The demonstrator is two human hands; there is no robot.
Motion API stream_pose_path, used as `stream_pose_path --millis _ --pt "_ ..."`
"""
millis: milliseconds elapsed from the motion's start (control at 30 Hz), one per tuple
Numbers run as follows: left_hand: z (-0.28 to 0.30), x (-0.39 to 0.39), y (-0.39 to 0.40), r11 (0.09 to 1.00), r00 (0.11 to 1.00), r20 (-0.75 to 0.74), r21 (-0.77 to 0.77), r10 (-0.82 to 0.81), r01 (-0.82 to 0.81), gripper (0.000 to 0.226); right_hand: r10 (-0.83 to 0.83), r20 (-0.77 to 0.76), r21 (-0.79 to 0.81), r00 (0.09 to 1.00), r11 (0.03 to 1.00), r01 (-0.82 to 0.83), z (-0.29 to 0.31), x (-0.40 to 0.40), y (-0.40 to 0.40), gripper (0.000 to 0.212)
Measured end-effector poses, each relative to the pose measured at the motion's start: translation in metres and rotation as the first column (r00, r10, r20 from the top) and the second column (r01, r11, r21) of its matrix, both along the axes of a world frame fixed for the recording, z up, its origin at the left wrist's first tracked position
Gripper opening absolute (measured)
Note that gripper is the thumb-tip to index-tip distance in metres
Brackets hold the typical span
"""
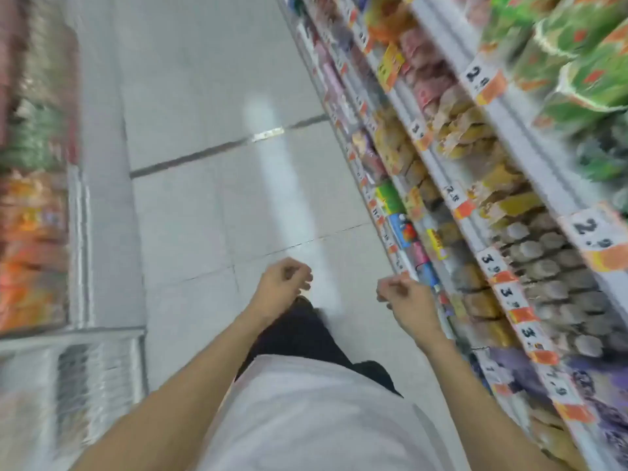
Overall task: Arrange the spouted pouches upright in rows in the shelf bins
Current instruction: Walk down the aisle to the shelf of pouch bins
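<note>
Head view: both hands empty, pouches unseen

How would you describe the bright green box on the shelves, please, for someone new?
Follow the long shelving on the right down to its lower tiers. The bright green box stands at the shelf edge, directly above a blue box; its neighbours are brownish-yellow packets.
</note>
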State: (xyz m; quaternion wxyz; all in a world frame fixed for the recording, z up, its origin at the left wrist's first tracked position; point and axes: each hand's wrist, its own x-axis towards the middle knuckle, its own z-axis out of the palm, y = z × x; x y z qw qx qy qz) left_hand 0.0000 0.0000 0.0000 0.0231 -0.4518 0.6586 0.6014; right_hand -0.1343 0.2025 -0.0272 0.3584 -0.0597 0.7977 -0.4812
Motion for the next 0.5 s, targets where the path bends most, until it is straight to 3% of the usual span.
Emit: stream_pose_path --millis 233,333,500 --pt "-0.009 0.005 -0.080 0.996 0.996 0.065 -0.072 0.065 -0.061 0.021 0.299 -0.081 -0.123 0.951 0.944 -0.307 0.033 -0.051 -0.174 0.016" --pt "-0.018 -0.011 -0.140 0.998 0.991 0.129 -0.058 0.032 -0.024 0.021 0.412 -0.105 -0.125 0.905 0.898 -0.423 0.042 -0.077 -0.258 0.013" --pt "-0.005 -0.064 -0.264 0.993 0.993 0.115 -0.114 -0.017 0.030 0.018 0.516 -0.100 -0.113 0.851 0.843 -0.525 0.066 -0.123 -0.382 0.011"
